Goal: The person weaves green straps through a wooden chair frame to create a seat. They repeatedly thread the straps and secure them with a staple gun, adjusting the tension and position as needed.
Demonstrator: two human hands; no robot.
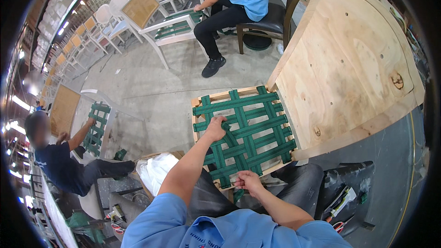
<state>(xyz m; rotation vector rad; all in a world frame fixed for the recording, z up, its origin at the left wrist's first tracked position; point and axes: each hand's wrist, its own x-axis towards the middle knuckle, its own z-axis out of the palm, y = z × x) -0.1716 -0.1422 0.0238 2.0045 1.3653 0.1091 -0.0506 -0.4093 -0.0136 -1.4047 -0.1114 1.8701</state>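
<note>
A wooden chair frame with a tall plywood back point(342, 64) lies before me, its seat laced with woven green webbing straps point(271, 126). My left hand point(215, 129) is closed on a loose green webbing strap point(228, 137), which slants across the woven ones toward the seat's near edge. Close to that edge, my right hand point(249, 182) has its fingers curled together beside the lower end of the slanting strap. What those fingers hold, if anything, is too small to make out.
Left of my legs a cardboard box point(158, 174) holds white material. Red-handled scissors point(338, 226) lie at lower right, with another pair point(118, 228) at lower left. Two people work on webbed seats of white chairs point(177, 25), and rows of chairs stand beyond.
</note>
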